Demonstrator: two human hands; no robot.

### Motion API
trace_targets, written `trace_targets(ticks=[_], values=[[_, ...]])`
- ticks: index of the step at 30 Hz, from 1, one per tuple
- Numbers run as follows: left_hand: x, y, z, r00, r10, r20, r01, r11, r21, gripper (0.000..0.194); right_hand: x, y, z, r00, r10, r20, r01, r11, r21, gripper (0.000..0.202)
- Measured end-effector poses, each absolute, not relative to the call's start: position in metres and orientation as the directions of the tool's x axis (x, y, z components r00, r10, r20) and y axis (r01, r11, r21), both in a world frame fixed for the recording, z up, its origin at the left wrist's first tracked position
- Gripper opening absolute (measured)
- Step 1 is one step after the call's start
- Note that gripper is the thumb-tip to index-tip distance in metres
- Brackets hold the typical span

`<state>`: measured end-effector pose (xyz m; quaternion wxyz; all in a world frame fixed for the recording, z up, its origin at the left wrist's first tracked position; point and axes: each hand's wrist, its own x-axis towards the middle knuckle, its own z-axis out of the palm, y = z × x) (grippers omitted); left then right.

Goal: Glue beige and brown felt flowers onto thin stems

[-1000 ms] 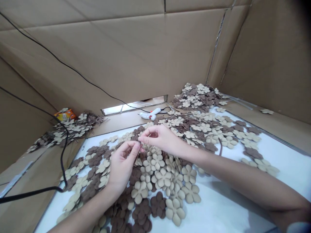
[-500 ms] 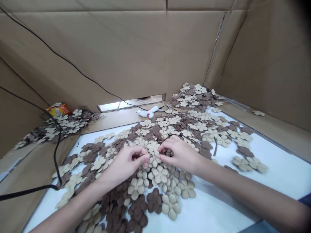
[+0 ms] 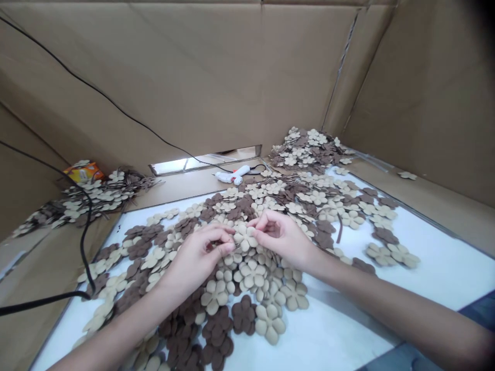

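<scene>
Between my two hands, over the middle of the pile, is a cream five-petal flower. The thumb and forefinger of my right hand pinch its right edge. My left hand is closed at the flower's left side, fingertips pressed around something too thin and small to make out. Cream and dark brown flowers lie heaped below and around both hands, among them a cream one and a brown one near the front.
A white glue gun lies behind the pile. Another flower heap stands back right, and one with an orange packet back left. A black cable hangs at the left. Cardboard walls surround the white board.
The cream flower between my hands now shows more fully, face up, with my right fingers at its edge. The whole view has shifted slightly, moving the scene up and left.
</scene>
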<state>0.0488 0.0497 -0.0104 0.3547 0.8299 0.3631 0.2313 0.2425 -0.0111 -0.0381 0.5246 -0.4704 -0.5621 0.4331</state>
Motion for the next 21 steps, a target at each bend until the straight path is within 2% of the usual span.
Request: trace_targets(ticks=[3,10,17,21], values=[[0.051,0.044,-0.013,0.578,0.797,0.174,0.414,-0.471,0.779,0.019,0.239,-0.011,-0.041,0.02,0.987,0.157,-0.077,0.158,-0.984,0.021],[0.051,0.039,-0.019,0.536,0.822,0.191,0.357,-0.426,0.831,0.018,0.232,-0.018,-0.043,0.059,0.986,0.155,-0.158,0.162,-0.974,0.022],[0.051,0.036,-0.016,0.548,0.788,0.281,0.396,-0.54,0.742,0.021,0.229,-0.022,-0.041,0.037,0.992,0.123,-0.217,0.128,-0.968,0.021],[0.051,0.035,-0.019,0.548,0.777,0.308,0.385,-0.562,0.732,0.019,0.228,-0.024,-0.04,0.041,0.995,0.094,-0.242,0.101,-0.965,0.021]])
